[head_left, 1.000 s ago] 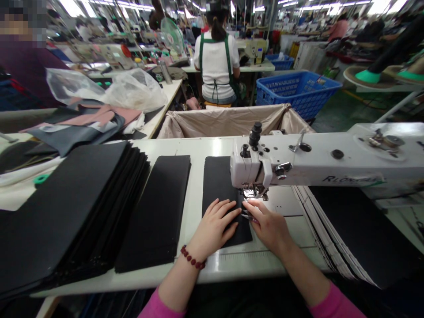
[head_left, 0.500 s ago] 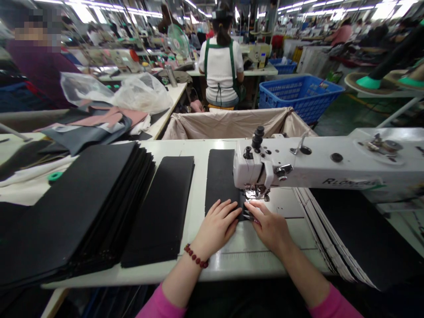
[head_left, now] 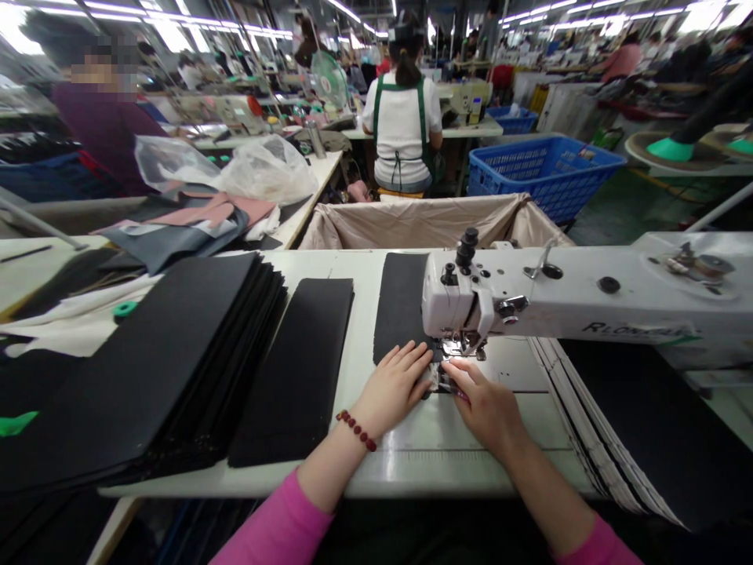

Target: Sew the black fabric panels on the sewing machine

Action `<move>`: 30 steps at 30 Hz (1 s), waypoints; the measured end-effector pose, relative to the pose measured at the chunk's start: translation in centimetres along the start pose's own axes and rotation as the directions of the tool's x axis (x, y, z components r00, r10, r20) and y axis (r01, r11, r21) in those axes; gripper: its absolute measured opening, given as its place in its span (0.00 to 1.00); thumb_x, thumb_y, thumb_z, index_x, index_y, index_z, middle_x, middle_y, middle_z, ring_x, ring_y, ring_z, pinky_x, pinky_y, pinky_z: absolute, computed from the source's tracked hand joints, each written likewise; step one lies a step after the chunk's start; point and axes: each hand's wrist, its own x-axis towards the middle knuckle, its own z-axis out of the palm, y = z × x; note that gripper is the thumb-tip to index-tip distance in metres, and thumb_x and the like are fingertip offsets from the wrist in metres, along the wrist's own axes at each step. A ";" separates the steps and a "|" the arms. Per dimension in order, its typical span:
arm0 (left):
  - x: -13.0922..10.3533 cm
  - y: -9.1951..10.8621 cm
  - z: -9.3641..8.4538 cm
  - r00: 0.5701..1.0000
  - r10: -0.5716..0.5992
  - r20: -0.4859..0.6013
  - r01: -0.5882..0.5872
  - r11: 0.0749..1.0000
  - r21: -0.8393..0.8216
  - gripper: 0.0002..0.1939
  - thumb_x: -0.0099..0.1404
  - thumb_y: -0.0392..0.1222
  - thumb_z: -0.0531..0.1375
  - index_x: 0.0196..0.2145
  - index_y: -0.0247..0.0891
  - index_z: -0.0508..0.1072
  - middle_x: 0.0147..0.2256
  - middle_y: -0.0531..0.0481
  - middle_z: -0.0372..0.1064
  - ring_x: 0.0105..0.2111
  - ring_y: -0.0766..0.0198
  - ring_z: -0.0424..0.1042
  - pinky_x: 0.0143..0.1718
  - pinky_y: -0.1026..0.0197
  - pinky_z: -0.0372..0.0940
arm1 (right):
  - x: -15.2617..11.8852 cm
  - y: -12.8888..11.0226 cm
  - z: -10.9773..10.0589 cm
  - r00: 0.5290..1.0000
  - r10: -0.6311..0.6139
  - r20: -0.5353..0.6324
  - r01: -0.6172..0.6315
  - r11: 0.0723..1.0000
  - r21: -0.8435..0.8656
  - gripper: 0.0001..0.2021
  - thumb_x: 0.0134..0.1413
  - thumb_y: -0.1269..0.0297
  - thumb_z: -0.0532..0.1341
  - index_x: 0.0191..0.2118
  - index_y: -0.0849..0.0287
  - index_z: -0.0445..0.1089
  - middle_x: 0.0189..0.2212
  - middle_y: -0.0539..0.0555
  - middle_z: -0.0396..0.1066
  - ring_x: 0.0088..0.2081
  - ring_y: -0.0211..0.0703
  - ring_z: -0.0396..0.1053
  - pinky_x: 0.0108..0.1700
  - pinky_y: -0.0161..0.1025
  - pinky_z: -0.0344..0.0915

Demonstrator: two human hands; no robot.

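Note:
A black fabric panel (head_left: 403, 302) lies under the sewing machine's head, with its near end at the presser foot (head_left: 456, 348). My left hand (head_left: 401, 384) rests flat on the panel's near end, fingers stretched forward, left of the foot. Close in front of the foot, my right hand (head_left: 485, 408) is bent, its index fingertip at the panel's edge. Small thread snips (head_left: 452, 384) sit in its curled fingers, their metal blades pointing left; the handle is mostly hidden. The white sewing machine (head_left: 558, 290) reaches in from the right.
A tall stack of black panels (head_left: 147, 353) and a lower pile (head_left: 294, 361) lie to the left. More panels with pale edges (head_left: 647, 424) lie right, under the machine arm. A cloth-lined bin (head_left: 412, 224) stands behind the table, with a blue basket (head_left: 547, 169) beyond.
The panel has slid away from me under the foot, and its near end has drawn forward past my fingers. Both hands stay close to the foot. The view has shifted slightly left.

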 end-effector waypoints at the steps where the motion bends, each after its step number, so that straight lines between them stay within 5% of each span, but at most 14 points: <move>1: 0.2 -0.1 0.1 1.000 -0.005 -0.003 0.005 1.000 -0.004 0.24 0.70 0.48 0.54 0.61 0.42 0.59 0.62 0.45 0.57 0.63 0.55 0.54 0.62 0.47 0.53 | 0.0 0.0 0.0 1.000 0.000 0.000 0.000 1.000 -0.001 0.25 0.57 0.72 0.55 0.60 0.48 0.60 0.58 0.50 0.63 0.44 0.43 0.72 0.41 0.39 0.71; 30: 0.8 -0.5 0.9 0.999 -0.049 -0.018 0.049 0.998 -0.028 0.29 0.70 0.48 0.53 0.65 0.41 0.52 0.65 0.45 0.48 0.66 0.53 0.45 0.64 0.43 0.44 | 0.1 0.0 0.1 1.000 0.001 -0.012 -0.001 1.000 0.005 0.26 0.56 0.73 0.55 0.59 0.48 0.60 0.58 0.49 0.63 0.44 0.43 0.72 0.40 0.40 0.71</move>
